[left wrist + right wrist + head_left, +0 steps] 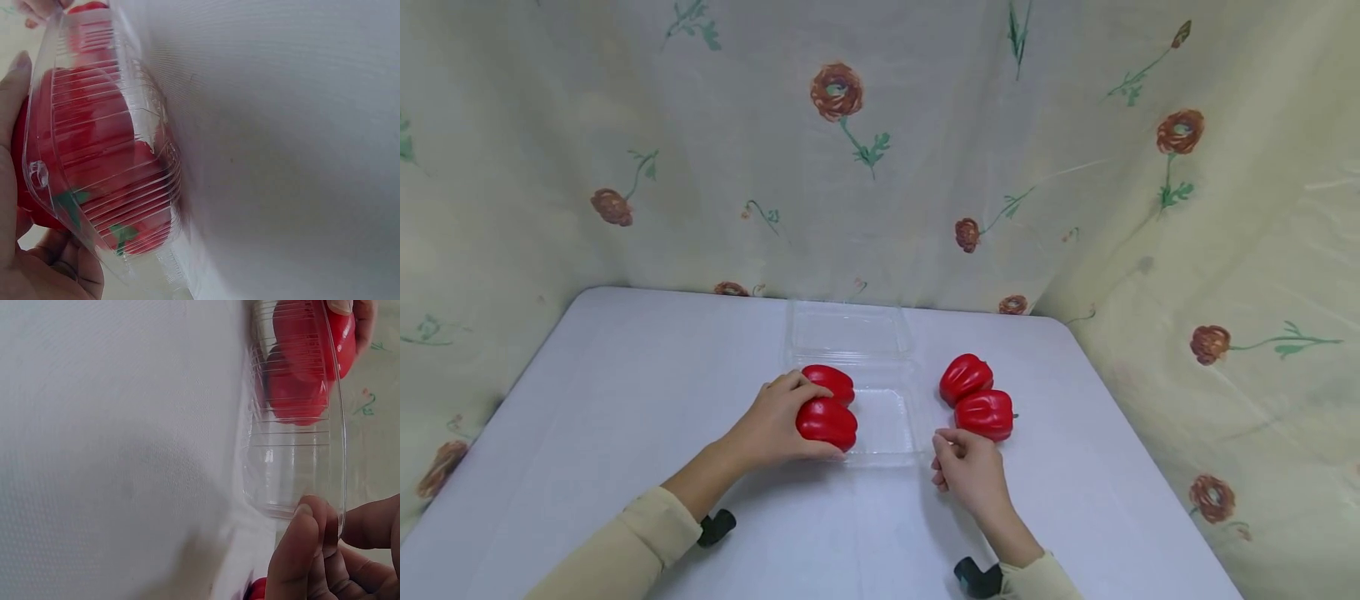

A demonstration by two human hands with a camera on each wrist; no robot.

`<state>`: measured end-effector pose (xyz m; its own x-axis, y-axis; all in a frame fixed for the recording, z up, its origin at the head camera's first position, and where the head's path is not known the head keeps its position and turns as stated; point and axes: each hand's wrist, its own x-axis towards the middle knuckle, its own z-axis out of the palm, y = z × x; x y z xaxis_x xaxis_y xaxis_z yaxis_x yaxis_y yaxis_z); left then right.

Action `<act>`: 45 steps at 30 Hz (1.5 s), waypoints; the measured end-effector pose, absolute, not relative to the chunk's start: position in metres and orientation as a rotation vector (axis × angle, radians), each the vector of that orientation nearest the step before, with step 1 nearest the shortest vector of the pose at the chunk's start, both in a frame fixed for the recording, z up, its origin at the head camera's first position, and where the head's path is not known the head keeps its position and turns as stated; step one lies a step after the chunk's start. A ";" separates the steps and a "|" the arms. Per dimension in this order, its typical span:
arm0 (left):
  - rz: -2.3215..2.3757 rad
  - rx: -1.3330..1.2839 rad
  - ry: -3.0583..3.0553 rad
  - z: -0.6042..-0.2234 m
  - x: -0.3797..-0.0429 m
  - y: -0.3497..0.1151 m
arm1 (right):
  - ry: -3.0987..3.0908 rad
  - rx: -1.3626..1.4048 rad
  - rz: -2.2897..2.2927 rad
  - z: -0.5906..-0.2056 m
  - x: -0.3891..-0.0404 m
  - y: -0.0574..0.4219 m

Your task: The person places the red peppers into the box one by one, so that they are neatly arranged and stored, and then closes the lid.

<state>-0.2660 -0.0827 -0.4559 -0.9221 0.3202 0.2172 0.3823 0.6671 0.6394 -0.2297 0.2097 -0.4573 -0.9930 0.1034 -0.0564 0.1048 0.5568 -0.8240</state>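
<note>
A clear plastic clamshell container lies with its lid folded back. In its left half are two red bell peppers, a rear one and a front one. My left hand grips the front pepper, fingers behind it and thumb at the container's front edge. Green stems show through the ribbed wall in the left wrist view. At the container's front right corner, my right hand pinches the rim, with thumb and fingertips on opposite sides of it.
Two more red bell peppers, one behind and one in front, touch each other right of the container, just beyond my right hand. A white table carries everything. Flowered curtain hangs along its back and sides.
</note>
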 end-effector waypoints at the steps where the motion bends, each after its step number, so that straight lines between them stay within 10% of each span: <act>1: -1.100 -0.588 -2.785 -0.456 -0.265 -0.084 | 2.775 0.189 -1.455 -0.457 -0.230 0.209; 45: -1.166 -0.507 -2.741 -0.444 -0.261 -0.154 | 3.107 0.380 -0.971 -0.425 -0.258 0.287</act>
